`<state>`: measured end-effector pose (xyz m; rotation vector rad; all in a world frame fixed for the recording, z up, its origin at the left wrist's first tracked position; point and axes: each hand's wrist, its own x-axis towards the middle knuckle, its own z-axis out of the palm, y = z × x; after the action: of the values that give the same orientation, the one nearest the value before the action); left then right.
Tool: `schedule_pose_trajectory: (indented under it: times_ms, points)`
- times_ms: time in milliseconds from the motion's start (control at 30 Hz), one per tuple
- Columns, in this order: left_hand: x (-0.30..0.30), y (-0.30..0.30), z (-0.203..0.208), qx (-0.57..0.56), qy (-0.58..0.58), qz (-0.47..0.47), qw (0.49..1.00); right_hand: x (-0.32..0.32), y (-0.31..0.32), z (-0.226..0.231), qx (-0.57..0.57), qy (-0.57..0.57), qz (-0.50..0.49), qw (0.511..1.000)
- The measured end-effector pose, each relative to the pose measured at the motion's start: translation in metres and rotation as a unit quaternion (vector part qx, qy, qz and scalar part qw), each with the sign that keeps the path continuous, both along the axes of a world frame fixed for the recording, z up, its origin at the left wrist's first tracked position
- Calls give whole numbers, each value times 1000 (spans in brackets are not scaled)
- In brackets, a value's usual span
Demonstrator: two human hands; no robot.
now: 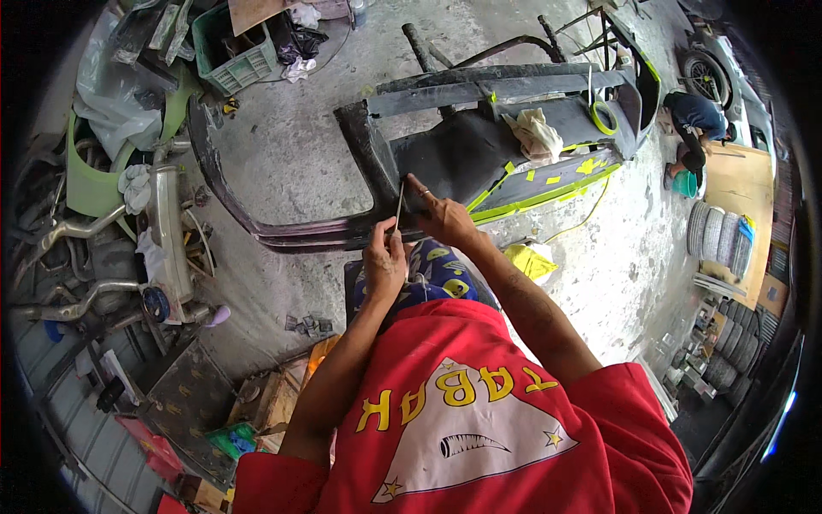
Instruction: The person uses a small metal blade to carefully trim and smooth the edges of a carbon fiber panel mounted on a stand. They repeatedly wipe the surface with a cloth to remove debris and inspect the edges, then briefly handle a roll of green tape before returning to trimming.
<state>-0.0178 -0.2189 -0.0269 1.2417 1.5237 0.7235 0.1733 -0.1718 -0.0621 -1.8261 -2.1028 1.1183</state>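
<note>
A dark car bumper (441,163) lies across the view in front of me, with yellow-green masking tape (535,199) along its near edge. Closed around the handle end of a thin, straight metal tool (401,204) is my left hand (385,261). The tool's tip points away from me, at the corner beside the bumper's opening. My right hand (443,221) lies on the bumper's surface just right of the tool, index finger stretched toward the tip. It holds nothing that I can see. A crumpled pale cloth (535,135) and a tape roll (604,118) rest on the bumper.
Metal exhaust pipes (171,231) and a green crate (231,60) stand at the left. A yellow bag or cloth (531,261) lies on the concrete floor. At the right, another person (693,120) crouches by a green bucket (683,183), near stacked tires (723,236).
</note>
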Motion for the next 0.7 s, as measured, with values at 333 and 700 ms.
schedule_pose_trajectory:
  times_ms: [333, 700]
  points:
    - [4, -8, -2, 50, 31, 35, 998, 14, -18, 4, -58, 143, -24, 988]
    - [27, -1, 22, 40, 121, 56, 990, 59, -1, -11, -4, 112, 143, 983]
